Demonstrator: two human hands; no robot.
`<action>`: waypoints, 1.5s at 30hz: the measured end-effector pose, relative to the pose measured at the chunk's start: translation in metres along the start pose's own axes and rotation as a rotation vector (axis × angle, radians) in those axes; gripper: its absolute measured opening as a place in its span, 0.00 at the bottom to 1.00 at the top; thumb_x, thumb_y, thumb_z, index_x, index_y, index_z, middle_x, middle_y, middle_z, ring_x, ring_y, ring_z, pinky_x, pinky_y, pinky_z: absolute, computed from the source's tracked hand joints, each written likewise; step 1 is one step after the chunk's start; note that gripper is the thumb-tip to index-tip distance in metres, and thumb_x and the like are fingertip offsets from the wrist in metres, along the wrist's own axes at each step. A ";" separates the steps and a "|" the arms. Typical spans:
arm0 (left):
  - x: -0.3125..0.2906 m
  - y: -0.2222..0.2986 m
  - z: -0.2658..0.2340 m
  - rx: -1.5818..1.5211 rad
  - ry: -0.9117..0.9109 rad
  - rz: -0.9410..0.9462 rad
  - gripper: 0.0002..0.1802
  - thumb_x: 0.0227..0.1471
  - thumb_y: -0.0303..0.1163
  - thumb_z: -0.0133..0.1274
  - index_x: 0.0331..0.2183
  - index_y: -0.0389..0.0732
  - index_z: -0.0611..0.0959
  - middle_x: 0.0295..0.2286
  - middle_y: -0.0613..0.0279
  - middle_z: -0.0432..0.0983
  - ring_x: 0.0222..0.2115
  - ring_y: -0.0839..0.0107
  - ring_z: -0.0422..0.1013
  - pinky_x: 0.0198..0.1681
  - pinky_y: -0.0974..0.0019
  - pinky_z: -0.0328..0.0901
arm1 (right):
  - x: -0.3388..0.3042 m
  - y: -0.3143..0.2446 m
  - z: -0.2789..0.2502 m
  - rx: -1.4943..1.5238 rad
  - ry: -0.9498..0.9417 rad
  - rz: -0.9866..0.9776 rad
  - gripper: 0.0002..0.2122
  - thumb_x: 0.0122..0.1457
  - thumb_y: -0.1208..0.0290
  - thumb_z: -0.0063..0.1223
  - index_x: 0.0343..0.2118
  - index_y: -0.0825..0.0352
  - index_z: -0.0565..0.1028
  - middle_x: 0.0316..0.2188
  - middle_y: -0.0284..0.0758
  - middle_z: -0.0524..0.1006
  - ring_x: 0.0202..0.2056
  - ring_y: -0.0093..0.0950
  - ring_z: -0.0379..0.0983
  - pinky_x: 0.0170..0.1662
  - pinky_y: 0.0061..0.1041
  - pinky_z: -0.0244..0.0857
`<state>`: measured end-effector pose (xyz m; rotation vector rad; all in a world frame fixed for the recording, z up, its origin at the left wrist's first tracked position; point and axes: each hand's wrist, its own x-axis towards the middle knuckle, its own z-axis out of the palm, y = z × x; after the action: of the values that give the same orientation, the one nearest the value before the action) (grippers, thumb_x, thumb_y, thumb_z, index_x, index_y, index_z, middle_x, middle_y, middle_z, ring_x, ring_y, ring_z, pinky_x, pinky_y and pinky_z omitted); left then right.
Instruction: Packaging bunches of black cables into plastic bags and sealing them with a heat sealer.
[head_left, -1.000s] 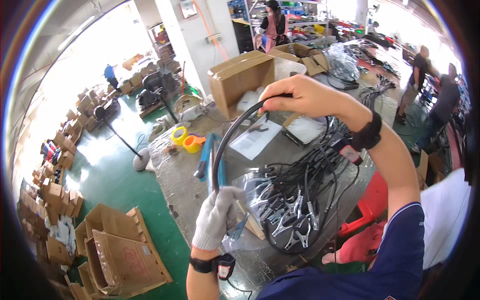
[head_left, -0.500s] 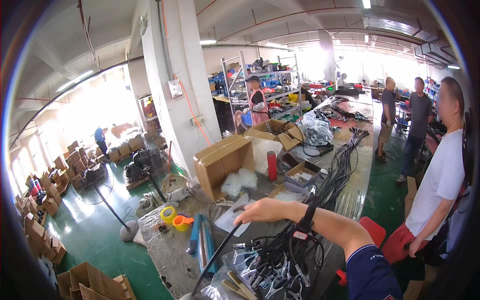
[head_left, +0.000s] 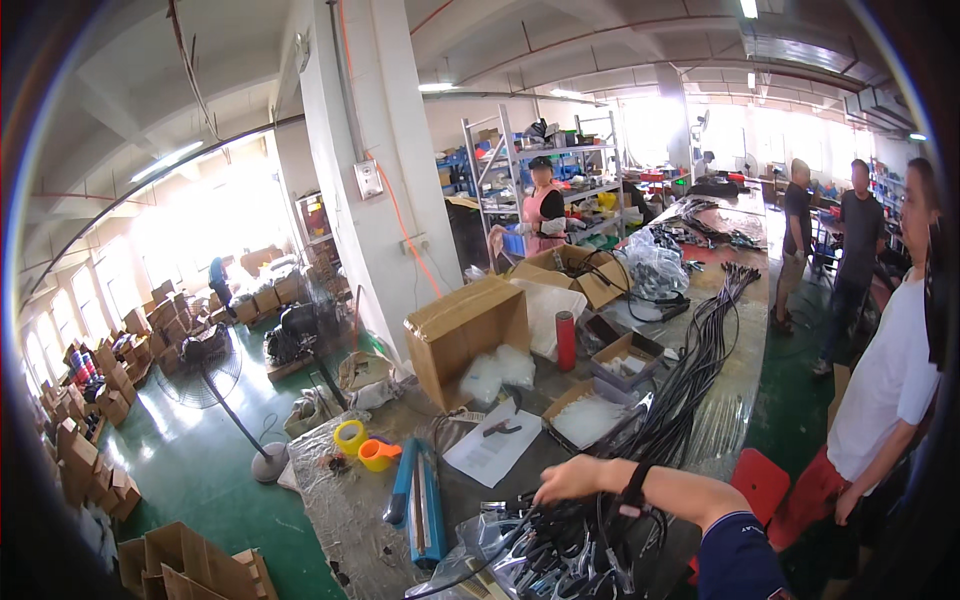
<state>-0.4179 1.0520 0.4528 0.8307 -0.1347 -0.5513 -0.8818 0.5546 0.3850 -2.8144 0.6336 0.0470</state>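
Observation:
My right hand [head_left: 572, 480], a dark band at the wrist, has its fingers closed on a thin black cable [head_left: 478, 572]. From the fingertips the cable runs down to the lower left, out of the picture. Under the hand lies a heap of metal clamps with black leads [head_left: 560, 560], partly on a clear plastic bag [head_left: 462, 550]. Just beyond, a white printed sheet [head_left: 492, 455] carries a small dark clamp with a lead [head_left: 503, 428]. To the left of the heap rests a blue bar-shaped bench tool [head_left: 424, 510]. My left hand is out of view.
Yellow [head_left: 350, 436] and orange tape [head_left: 378, 455] rolls lie left. A cardboard box [head_left: 455, 330], a red cylinder [head_left: 565, 340], a tray of small white pieces [head_left: 590, 418] and a long cable bundle [head_left: 695, 370] stand beyond. A red stool [head_left: 755, 485] and a person in white [head_left: 880, 370] are right.
My right hand has come down and nearer, to the clamp heap, with the cable still in its fingers. The sheet is now uncovered. The view has shifted slightly.

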 end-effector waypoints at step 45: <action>-0.043 -0.202 0.214 0.376 -0.406 -0.678 0.17 0.64 0.45 0.42 0.37 0.46 0.80 0.25 0.72 0.74 0.23 0.78 0.69 0.24 0.72 0.64 | 0.068 -0.185 -0.097 0.083 0.535 -0.313 0.12 0.61 0.54 0.48 0.33 0.56 0.76 0.32 0.29 0.74 0.31 0.33 0.75 0.29 0.30 0.71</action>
<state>-0.6073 0.8223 0.4536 1.1244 -0.3398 -1.3636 -0.7439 0.6629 0.5171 -2.8075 0.2728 -0.7893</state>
